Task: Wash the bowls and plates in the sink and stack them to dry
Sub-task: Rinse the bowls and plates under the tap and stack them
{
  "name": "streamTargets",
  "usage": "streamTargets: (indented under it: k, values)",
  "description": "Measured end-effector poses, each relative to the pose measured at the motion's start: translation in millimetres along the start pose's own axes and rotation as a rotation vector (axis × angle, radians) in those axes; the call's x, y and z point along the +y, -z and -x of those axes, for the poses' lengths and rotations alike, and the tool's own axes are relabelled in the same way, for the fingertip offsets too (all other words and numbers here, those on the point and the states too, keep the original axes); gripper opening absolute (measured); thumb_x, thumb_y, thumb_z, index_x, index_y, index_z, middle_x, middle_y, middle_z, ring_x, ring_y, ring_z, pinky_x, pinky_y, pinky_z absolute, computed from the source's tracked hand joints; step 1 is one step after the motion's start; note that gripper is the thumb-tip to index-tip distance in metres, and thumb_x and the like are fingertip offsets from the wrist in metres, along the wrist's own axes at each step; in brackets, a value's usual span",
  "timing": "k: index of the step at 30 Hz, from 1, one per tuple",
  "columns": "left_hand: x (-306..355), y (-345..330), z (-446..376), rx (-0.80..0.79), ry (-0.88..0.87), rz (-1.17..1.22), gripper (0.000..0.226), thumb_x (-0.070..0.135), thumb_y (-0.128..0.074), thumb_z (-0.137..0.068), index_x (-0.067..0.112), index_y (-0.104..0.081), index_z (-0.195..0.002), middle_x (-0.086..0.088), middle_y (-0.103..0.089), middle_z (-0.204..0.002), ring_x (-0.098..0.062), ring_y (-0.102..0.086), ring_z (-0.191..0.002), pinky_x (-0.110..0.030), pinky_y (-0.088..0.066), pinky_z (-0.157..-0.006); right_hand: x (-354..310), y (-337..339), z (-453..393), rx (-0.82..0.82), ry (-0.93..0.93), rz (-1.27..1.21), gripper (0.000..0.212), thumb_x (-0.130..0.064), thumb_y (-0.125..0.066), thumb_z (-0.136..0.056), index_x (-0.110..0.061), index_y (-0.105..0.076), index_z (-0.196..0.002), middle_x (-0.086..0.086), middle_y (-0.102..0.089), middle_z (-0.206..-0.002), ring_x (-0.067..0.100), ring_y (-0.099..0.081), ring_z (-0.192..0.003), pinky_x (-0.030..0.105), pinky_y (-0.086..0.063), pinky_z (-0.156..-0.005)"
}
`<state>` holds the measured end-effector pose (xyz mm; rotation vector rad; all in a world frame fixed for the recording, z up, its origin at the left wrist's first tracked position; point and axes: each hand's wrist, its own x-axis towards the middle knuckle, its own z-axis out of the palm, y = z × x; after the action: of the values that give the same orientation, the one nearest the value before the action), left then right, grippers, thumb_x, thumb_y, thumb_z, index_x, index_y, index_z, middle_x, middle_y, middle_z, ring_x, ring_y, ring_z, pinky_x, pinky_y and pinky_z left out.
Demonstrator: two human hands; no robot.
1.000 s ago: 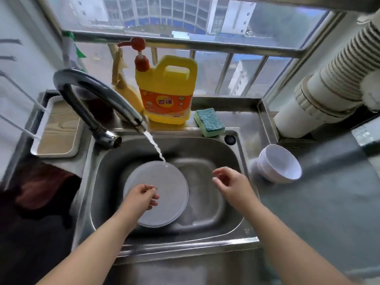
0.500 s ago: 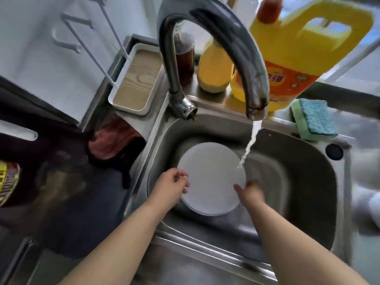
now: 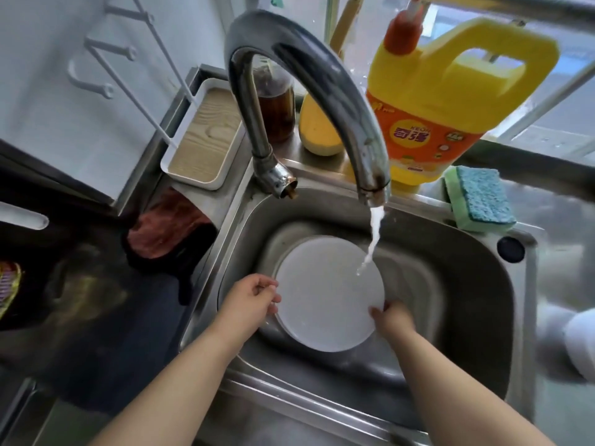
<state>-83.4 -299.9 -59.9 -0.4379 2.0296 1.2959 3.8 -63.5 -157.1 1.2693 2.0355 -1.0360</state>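
With left hand (image 3: pixel 249 299) and right hand (image 3: pixel 391 318) both gripping the white plate (image 3: pixel 328 291) at centre frame, best tilt it under the stream (image 3: pixel 373 239) to rinse evenly.

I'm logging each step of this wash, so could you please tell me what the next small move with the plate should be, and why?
Probably rub the round white plate under the running water stream. The left hand grips its left rim and the right hand its right rim, the plate is tilted in the steel sink, and water already strikes its upper right.
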Motion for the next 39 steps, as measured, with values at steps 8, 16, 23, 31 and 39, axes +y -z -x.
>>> streamTargets:
  k: [8, 16, 23, 31, 39]
  values:
    - [10, 9, 15, 0.001, 0.000, 0.020, 0.015, 0.005, -0.047, -0.097, 0.013, -0.059, -0.091, -0.006, -0.066, -0.078, -0.017, -0.057, -0.064, -0.027, -0.045, -0.065, 8, 18, 22, -0.048, -0.080, -0.092, 0.032, -0.019, -0.055, -0.092, -0.006, -0.055, -0.121, 0.016, -0.063, -0.110, 0.031, -0.060, -0.095, 0.036, -0.049, -0.077]
    - [14, 11, 22, -0.020, 0.008, 0.030, 0.014, 0.003, -0.047, -0.097, 0.009, -0.059, -0.092, -0.009, -0.064, -0.077, -0.021, -0.056, -0.064, -0.036, -0.047, -0.073, -5, 40, 60, -0.094, 0.003, -0.232, 0.012, -0.002, -0.050, -0.085, -0.011, -0.054, -0.092, 0.014, -0.063, -0.084, 0.028, -0.060, -0.076, 0.043, -0.055, -0.072]
    - [8, 5, 20, -0.022, 0.054, -0.091, 0.009, 0.013, -0.056, -0.093, 0.014, -0.055, -0.102, -0.009, -0.062, -0.090, -0.024, -0.059, -0.082, -0.038, -0.052, -0.084, -8, 61, 110, -0.005, 0.020, -0.518, 0.011, 0.005, -0.051, -0.087, 0.003, -0.054, -0.097, 0.016, -0.056, -0.074, 0.021, -0.052, -0.054, 0.023, -0.042, -0.043]
    - [29, -39, 35, -0.264, 0.256, 0.174, 0.033, 0.030, -0.037, -0.104, 0.005, -0.059, -0.104, -0.019, -0.068, -0.099, -0.033, -0.066, -0.090, -0.041, -0.055, -0.078, 9, 81, 156, 0.182, 0.138, -0.688, 0.014, -0.008, -0.060, -0.088, -0.013, -0.053, -0.098, 0.012, -0.063, -0.093, 0.026, -0.064, -0.082, 0.035, -0.053, -0.062]
    - [53, -60, 34, -0.372, 0.128, 0.196, 0.020, -0.007, -0.045, -0.094, 0.010, -0.052, -0.101, -0.018, -0.063, -0.109, -0.031, -0.065, -0.090, -0.037, -0.056, -0.068, 34, 72, 169, 0.231, 0.258, -1.002, 0.029, 0.007, -0.055, -0.090, -0.020, -0.054, -0.101, 0.007, -0.067, -0.100, 0.021, -0.064, -0.094, 0.044, -0.055, -0.082]
